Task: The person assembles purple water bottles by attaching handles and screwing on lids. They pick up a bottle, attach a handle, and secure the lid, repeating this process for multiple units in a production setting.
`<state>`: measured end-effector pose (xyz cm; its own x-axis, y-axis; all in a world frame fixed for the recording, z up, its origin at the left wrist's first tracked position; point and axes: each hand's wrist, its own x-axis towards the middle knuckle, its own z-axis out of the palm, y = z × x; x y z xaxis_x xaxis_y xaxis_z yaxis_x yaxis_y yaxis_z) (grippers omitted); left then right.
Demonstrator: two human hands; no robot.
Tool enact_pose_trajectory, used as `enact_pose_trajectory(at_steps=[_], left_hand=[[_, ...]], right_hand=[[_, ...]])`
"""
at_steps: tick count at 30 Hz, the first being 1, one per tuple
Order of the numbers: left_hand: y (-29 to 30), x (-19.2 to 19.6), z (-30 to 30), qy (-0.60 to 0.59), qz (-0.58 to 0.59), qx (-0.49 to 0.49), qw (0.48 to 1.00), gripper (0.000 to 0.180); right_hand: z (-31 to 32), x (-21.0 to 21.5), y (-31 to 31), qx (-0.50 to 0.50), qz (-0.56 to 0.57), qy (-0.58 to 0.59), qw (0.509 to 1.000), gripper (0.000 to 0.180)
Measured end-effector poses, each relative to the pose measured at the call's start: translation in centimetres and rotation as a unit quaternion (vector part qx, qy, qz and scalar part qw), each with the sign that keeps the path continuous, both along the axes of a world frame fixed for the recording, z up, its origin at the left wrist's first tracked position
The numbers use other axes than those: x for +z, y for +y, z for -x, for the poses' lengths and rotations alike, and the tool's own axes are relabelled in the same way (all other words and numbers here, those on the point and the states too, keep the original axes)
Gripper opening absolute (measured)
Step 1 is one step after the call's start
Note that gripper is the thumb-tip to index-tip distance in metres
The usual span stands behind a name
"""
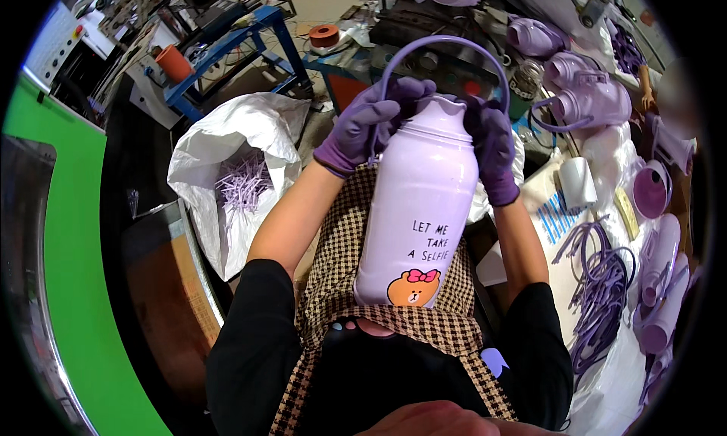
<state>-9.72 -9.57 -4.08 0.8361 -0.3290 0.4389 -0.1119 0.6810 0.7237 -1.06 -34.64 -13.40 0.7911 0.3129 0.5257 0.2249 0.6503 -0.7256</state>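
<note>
One pale lilac bottle, seemingly capless

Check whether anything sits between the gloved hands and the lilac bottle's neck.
Nothing visible does. The left hand and right hand both grip the neck of the bottle directly, with the loop strap arching above them.

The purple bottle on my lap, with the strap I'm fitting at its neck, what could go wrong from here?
1. The purple bottle rests only on your lap; it may slide off.
2. The strap arches high between left hand and right hand; it could spring loose.
3. Loose straps alongside may snag.
</note>
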Motion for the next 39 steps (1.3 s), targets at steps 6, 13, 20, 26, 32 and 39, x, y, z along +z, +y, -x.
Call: enact_pose_trajectory(at_steps=[6,13,20,26,32,39], left_hand=[[0.2,0.7,0.1,0.001,-0.073,0.105,0.992,0.05],[-0.3,4.2,1.7,-0.178,-0.299,0.218,0.912,0.043],[0.6,5.3,4.4,-0.598,-0.377,0.274,0.652,0.018],[-1.0,5.0,4.0,-0.147,-0.186,0.315,0.919,0.061],[-0.2,3.2,2.8,0.089,0.024,0.071,0.993,0.046],[0.7,2.4,1.6,0.058,0.031,0.063,0.996,0.028]], right_hand=[[2.7,6.1,2.3,0.05,-0.071,0.004,0.996,0.022],[4.1,8.3,1.9,-0.075,-0.059,-0.234,0.968,0.028],[7.0,11.0,-0.4,-0.175,0.119,-0.572,0.792,0.036],[8.7,13.9,2.7,-0.257,0.23,-0.203,0.916,0.037],[6.5,10.2,3.7,0.16,-0.101,0.141,0.972,0.052],[2.5,6.4,1.9,0.41,-0.234,0.139,0.871,0.079]])
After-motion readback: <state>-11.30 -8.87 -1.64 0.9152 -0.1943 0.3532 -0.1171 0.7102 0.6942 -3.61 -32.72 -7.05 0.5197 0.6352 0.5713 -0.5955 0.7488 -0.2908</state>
